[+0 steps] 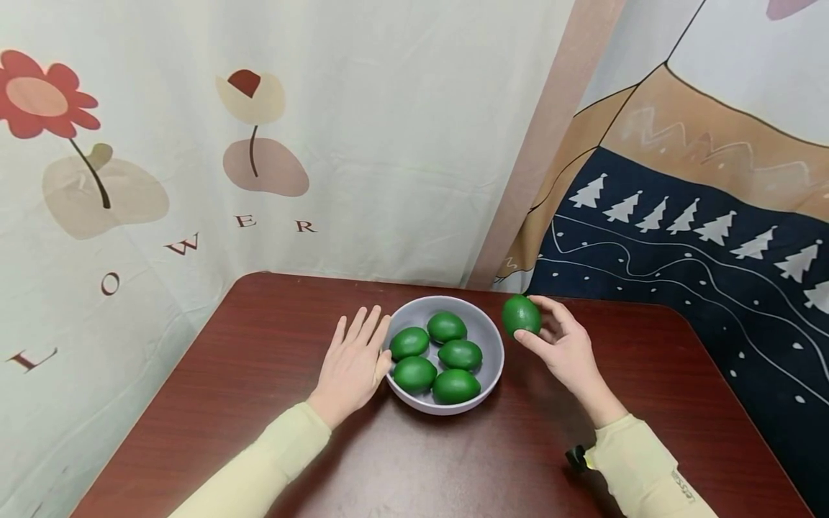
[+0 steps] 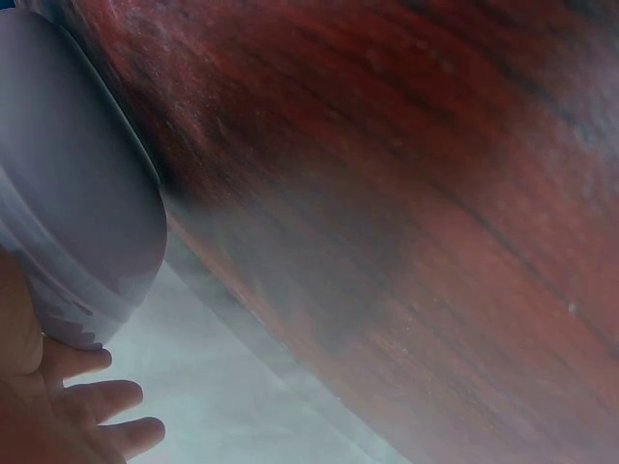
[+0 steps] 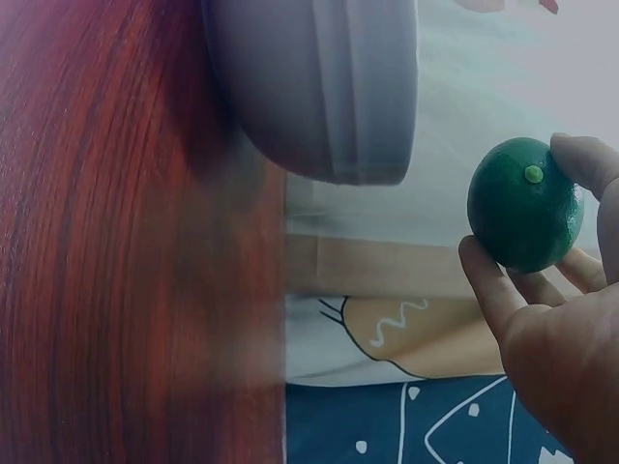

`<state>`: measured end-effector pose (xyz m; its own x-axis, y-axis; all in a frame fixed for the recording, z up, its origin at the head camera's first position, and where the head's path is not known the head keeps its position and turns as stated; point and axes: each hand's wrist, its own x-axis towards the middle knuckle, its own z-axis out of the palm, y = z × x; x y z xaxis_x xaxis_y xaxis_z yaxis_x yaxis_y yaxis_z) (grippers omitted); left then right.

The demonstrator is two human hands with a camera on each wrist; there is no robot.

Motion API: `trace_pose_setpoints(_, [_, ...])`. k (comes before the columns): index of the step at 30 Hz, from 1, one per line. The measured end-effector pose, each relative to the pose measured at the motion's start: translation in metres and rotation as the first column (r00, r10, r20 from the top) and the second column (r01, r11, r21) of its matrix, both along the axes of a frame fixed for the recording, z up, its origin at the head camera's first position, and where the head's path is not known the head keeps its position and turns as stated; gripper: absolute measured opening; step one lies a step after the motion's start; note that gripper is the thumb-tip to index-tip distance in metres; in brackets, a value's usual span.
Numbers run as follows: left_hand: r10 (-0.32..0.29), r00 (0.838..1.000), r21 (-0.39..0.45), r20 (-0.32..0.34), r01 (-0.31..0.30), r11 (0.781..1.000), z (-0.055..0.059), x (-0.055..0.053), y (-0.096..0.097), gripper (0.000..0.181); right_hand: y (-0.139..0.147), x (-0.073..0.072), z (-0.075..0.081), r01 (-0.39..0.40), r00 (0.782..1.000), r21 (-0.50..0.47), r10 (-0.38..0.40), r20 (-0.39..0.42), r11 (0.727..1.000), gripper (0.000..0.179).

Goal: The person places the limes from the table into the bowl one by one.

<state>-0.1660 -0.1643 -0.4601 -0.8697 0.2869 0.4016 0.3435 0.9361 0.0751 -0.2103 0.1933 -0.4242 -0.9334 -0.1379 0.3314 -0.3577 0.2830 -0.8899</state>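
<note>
A grey-lilac bowl (image 1: pixel 494 360) stands on the table with several glossy green limes (image 1: pixel 460 355) inside it. Just right of the bowl, my right hand (image 1: pixel 568 347) holds another lime (image 1: pixel 522 315) between thumb and fingers, at about rim height. In the right wrist view this lime (image 3: pixel 522 205) shows a small pale stem spot and is held clear of the table. My left hand (image 1: pixel 352 365) lies against the bowl's left side, its fingers straight. From the left wrist, its fingers (image 2: pixel 111 398) appear beside the bowl's outer wall (image 2: pixel 77 164).
The dark red wooden table (image 1: pixel 447 467) ends at a back edge close behind the bowl. A white curtain (image 1: pixel 401 144) with printed flowers and letters hangs behind it. On the right hangs a navy cloth (image 1: pixel 648 266) with printed trees. A small black object (image 1: pixel 576 458) sits by the right sleeve.
</note>
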Motion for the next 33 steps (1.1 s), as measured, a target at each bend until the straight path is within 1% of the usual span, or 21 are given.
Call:
trace_pose_setpoints(4, [0.001,1.0,0.009,0.007,-0.001,1.0,0.0,0.0,0.0,0.055,-0.003,0.002,0.001,-0.017,1.0,-0.014,0.017,0.007,1.0,0.06])
trace_pose_setpoints(10, [0.007,1.0,0.0,0.028,-0.007,1.0,0.001,0.001,-0.001,0.055,-0.007,0.003,0.002,-0.03,1.0,-0.017,0.031,0.007,0.999,0.06])
trace_pose_setpoints(16, [0.007,0.999,0.003,0.033,-0.007,1.0,0.0,0.0,-0.001,0.056,-0.011,0.004,0.001,-0.056,0.998,-0.03,0.057,0.016,0.998,0.061])
trace_pose_setpoints(23, [0.007,1.0,0.001,0.022,-0.007,1.0,-0.002,0.0,-0.001,0.056,-0.016,0.005,-0.002,-0.076,0.997,-0.035,0.076,0.015,0.997,0.06])
trace_pose_setpoints(29, [0.005,1.0,0.0,0.017,-0.005,1.0,-0.001,0.0,-0.001,0.056,-0.021,0.009,-0.002,-0.095,0.995,-0.039,0.096,0.024,0.995,0.061])
trace_pose_setpoints(33, [-0.001,1.0,0.003,-0.006,0.001,1.0,-0.002,-0.001,-0.001,0.055,-0.024,0.009,-0.003,-0.109,0.994,-0.043,0.11,0.022,0.993,0.06])
